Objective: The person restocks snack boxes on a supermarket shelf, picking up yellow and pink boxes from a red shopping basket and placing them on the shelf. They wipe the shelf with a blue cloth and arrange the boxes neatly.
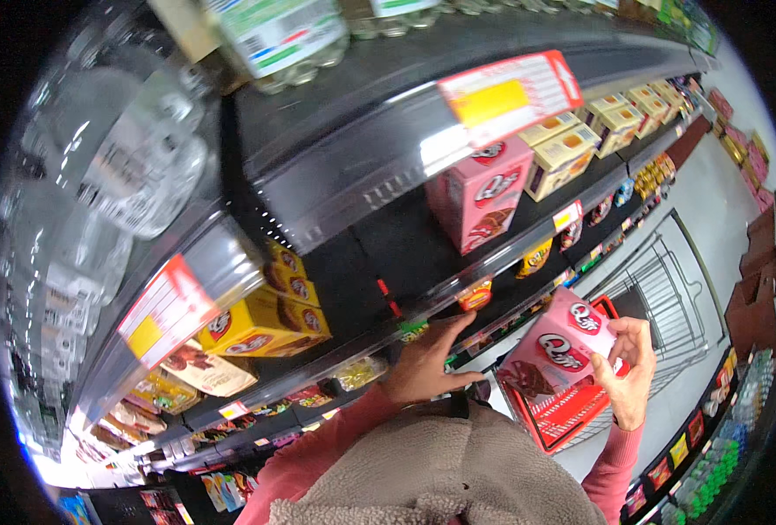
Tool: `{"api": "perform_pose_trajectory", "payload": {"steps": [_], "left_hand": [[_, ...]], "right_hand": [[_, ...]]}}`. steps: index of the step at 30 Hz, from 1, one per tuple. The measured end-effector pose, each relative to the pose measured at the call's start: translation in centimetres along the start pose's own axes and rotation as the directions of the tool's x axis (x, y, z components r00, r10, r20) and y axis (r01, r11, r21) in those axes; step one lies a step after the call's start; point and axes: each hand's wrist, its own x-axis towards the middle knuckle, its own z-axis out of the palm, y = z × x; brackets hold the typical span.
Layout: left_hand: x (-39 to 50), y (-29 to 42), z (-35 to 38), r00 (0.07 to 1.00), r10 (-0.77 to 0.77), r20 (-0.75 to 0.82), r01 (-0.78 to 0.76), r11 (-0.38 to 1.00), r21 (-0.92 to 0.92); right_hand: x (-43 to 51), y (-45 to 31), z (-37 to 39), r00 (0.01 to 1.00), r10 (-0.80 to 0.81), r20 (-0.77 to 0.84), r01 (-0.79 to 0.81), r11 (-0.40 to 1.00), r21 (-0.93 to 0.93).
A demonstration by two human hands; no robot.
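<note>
My right hand point(627, 361) grips a pink snack box point(558, 348) by its right end, above a red plastic basket point(539, 426). That basket sits in a wire shopping cart point(683, 289). With fingers spread and nothing held, my left hand point(427, 361) is just in front of the shelf edge. On the shelf, pink boxes of the same kind point(480, 197) stand upright. Yellow snack boxes point(270, 328) lie farther left, beside a cream-coloured packet point(211, 371).
Cream-and-purple boxes point(565, 157) line the shelf at right. Plastic bottles point(145, 151) fill the left side. Price signs point(512, 95) hang from the upper shelf edge. Bagged snacks point(532, 259) lie on a lower shelf. More goods point(709, 472) stand at lower right.
</note>
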Motion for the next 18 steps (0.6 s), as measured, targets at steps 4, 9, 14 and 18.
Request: {"api": "perform_pose_trajectory", "payload": {"steps": [4, 9, 14, 18], "left_hand": [[-0.8, 0.0, -0.6, 0.993, 0.062, -0.103, -0.059, 0.998, 0.035], [-2.6, -0.7, -3.0, 0.967, -0.136, -0.215, 0.083, 0.967, -0.239], [-3.1, -1.2, -5.2, 0.835, -0.184, -0.519, 0.080, 0.973, -0.216], [-2.2, -2.5, -6.6, 0.738, -0.260, -0.623, 0.090, 0.952, -0.291]], "right_hand": [[2.3, -4.5, 4.1, 0.964, -0.211, 0.163, 0.186, 0.970, 0.155], [5.2, -8.0, 9.2, 0.905, -0.347, 0.247, 0.289, 0.926, 0.241], [7.3, -8.2, 14.5, 0.850, -0.316, 0.421, 0.227, 0.942, 0.249], [9.8, -6.3, 19.2, 0.750, -0.427, 0.506, 0.369, 0.904, 0.217]]}}
